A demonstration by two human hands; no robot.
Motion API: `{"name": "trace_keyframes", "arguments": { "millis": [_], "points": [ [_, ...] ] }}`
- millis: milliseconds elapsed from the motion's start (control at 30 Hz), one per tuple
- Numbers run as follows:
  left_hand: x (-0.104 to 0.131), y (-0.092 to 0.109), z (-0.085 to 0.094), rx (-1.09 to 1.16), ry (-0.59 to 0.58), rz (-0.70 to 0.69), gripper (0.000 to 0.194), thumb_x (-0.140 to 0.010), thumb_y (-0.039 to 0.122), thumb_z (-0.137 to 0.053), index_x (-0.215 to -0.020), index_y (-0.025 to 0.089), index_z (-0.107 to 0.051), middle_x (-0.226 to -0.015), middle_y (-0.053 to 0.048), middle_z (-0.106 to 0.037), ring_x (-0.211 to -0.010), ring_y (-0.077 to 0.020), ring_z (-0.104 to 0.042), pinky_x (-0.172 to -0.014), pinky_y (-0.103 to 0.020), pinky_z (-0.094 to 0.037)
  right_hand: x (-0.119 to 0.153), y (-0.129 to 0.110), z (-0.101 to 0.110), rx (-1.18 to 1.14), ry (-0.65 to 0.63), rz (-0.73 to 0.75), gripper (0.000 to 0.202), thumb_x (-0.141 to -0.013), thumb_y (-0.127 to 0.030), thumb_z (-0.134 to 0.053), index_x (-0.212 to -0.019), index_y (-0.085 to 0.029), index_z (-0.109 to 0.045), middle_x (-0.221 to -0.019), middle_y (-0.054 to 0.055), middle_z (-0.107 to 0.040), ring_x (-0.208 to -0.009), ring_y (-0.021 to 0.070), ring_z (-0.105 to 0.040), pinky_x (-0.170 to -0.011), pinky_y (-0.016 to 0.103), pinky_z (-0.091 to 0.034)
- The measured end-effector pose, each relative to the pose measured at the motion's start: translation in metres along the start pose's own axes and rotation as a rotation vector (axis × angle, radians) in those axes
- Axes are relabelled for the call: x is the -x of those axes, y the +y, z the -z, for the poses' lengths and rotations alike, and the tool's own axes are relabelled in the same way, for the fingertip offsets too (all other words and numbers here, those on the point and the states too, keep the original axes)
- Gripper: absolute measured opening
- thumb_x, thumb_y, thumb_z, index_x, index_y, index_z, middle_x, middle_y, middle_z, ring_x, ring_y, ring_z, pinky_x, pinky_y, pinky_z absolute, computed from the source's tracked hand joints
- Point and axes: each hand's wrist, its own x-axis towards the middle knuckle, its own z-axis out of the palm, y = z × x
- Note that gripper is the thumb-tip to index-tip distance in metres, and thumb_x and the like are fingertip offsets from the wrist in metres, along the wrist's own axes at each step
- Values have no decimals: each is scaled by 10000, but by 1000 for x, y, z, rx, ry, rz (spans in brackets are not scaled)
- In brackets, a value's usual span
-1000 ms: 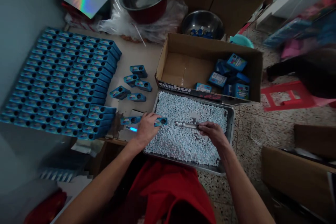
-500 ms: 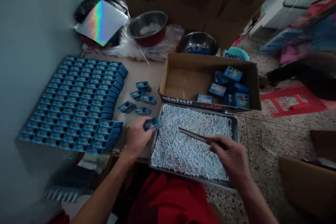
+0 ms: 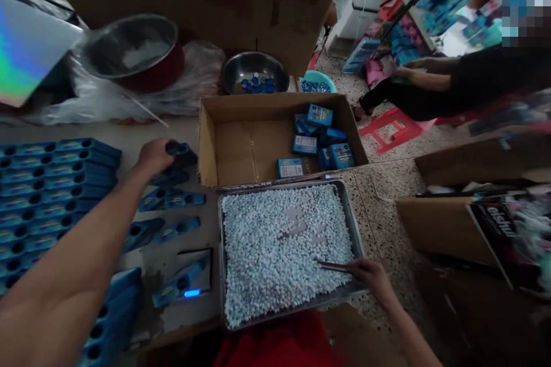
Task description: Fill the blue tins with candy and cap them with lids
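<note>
My left hand (image 3: 154,156) reaches over the table, its fingers closed on a small blue box (image 3: 184,153) with a round hole. Loose blue boxes of the same kind lie just below it. One more box (image 3: 174,291) rests on a small scale (image 3: 208,264) whose display glows blue. In my right hand (image 3: 367,270) is a slim metal tool (image 3: 333,266), its kind unclear. The tool's tip touches the small pale-blue and white pellets (image 3: 275,264) that fill a metal tray (image 3: 222,275).
Rows of blue boxes (image 3: 38,183) stand at left. Behind the tray, a cardboard carton (image 3: 232,155) holds several blue packets. A red-sided bowl (image 3: 159,69) and a steel bowl (image 3: 228,77) stand farther back. At right are cartons (image 3: 434,223), a red stool (image 3: 396,126) and a seated person (image 3: 469,80).
My view has swung right. My left hand has moved from the tray's edge to the far loose boxes; a box now lies on the scale. My right hand has shifted toward the tray's right side.
</note>
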Motion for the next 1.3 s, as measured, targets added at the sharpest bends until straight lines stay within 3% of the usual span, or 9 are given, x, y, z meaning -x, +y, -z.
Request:
{"name": "trace_keyframes", "arguments": {
  "millis": [133,200,267,400,500,667,833,1000,1300],
  "points": [
    [24,29,12,-81,34,27,618,-720,54,-702,-1321,144,-591,-1207,-32,-694,-1051,-155,-612,-991,-291,-445,-20,-4,-104,-188,-82,-25,431,-519,-575,-849,-631,-172,-745,-512,22,-631,-466,157,-539,-501,285,-435],
    [31,83,11,-94,173,-45,493,-817,100,-619,-1305,156,-579,-1288,-56,-657,-1156,-177,-586,-1054,-331,-408,-30,-10,-146,-249,-119,-22,434,-558,-579,-838,-686,-171,-765,-566,25,-668,-484,148,-554,-514,277,-452],
    [32,154,-11,-50,-24,-250,379,-915,213,-543,-1289,160,-581,-1325,-84,-629,-1205,-211,-563,-1073,-366,-389,-38,-17,-170,-306,-162,-14,408,-572,-548,-845,-700,-168,-770,-590,28,-686,-501,144,-574,-526,269,-466],
    [26,277,-100,-38,-553,-433,636,-707,394,-801,-1273,168,-620,-1331,-137,-644,-1214,-295,-578,-1032,-364,-423,-44,-24,-164,-400,-234,-12,378,-559,-501,-870,-689,-162,-764,-568,23,-684,-481,141,-584,-505,259,-466],
    [20,313,-157,-43,-729,-426,726,-494,385,-898,-1149,156,-683,-1269,-162,-677,-1210,-353,-582,-1016,-378,-441,-40,-23,-138,-461,-255,-18,372,-558,-480,-886,-710,-162,-764,-578,17,-693,-483,139,-594,-510,259,-479],
    [14,307,-155,70,-766,-320,468,-538,446,-841,-883,161,-703,-920,-99,-739,-950,-311,-670,-857,-349,-508,-24,-26,-106,-539,-274,-25,368,-560,-449,-912,-721,-158,-756,-581,16,-696,-476,137,-599,-511,264,-498],
    [47,271,-46,333,-484,-185,585,-800,593,-605,-1170,141,-621,-1082,-109,-713,-977,-263,-668,-830,-328,-530,3,-59,-82,-620,-311,20,362,-576,-423,-927,-748,-152,-761,-646,33,-725,-473,124,-608,-479,235,-468],
    [174,220,32,835,-314,96,764,-734,436,-766,-1414,282,-451,-1122,-41,-682,-894,-196,-678,-762,-295,-562,37,-116,-51,-621,-377,91,307,-596,-367,-932,-734,-156,-758,-642,18,-711,-470,110,-598,-470,222,-469],
    [318,182,-38,1065,-297,694,528,-642,515,-816,-1064,241,-658,-985,-16,-684,-790,-163,-653,-593,-217,-495,59,-158,-52,-396,-458,175,280,-662,-365,-879,-796,-144,-773,-585,25,-701,-484,117,-614,-492,214,-476]
  ]
}}
